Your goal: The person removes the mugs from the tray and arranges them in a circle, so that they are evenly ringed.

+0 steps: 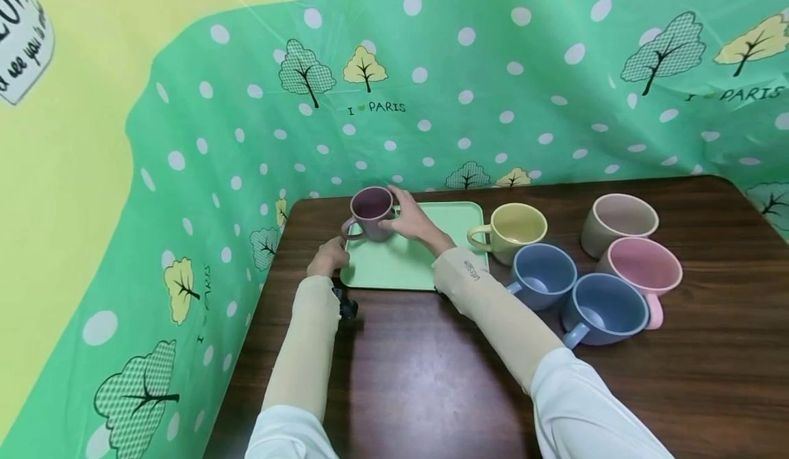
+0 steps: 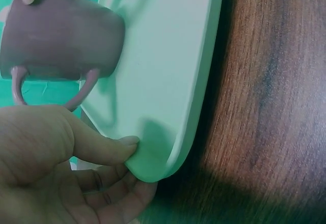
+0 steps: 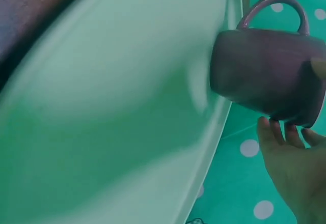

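A dull purple mug stands over the back left part of a light green tray, its handle turned left. My right hand grips the mug's body near the rim, thumb on one side and fingers on the far side. In the left wrist view, the mug's base is right at the tray's surface. My left hand pinches the tray's front left corner. Its thumb lies over the edge while the other fingers curl underneath, partly hidden by the tray.
Right of the tray stand a yellow mug, two blue mugs, a pink mug and a greyish beige mug, grouped closely. The dark wooden table meets a green and yellow patterned cloth at back and left.
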The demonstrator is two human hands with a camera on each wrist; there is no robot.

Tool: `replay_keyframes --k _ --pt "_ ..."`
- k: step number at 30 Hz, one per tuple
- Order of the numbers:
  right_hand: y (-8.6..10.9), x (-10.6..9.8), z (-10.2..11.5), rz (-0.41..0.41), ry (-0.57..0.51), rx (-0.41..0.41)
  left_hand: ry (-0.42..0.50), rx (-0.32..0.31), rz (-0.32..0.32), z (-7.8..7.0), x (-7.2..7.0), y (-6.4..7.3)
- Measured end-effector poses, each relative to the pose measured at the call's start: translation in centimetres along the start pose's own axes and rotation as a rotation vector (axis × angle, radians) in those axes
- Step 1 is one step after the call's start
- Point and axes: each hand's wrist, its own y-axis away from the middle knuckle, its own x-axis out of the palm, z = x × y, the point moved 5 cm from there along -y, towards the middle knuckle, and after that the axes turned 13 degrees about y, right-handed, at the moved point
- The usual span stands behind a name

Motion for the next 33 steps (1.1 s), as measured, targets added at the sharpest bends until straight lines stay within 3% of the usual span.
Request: replay_keyframes --k 6,12,21,28,33 --pt "0.49 -0.17 -0.16 -0.022 0.014 0.01 -0.004 -0.009 0.007 -0.29 -0.16 -0.01" --pt "0.06 0.33 -0.02 0.027 -0.023 -0.016 0.027 0.006 0.019 -0.31 -0.26 0.06" --pt "0.6 0.0 0.14 -0.006 0.068 -0.021 0.033 0.043 0.031 -0.19 -0.35 -0.04" --pt "0.6 0.01 0.32 0.041 0.006 -0.03 0.06 0.039 0.043 -0.24 -0.32 -0.05" --pt "0.95 -0.16 0.22 0.019 0.077 -0.049 0.048 0.024 0.03 -0.09 -0.27 -0.36"
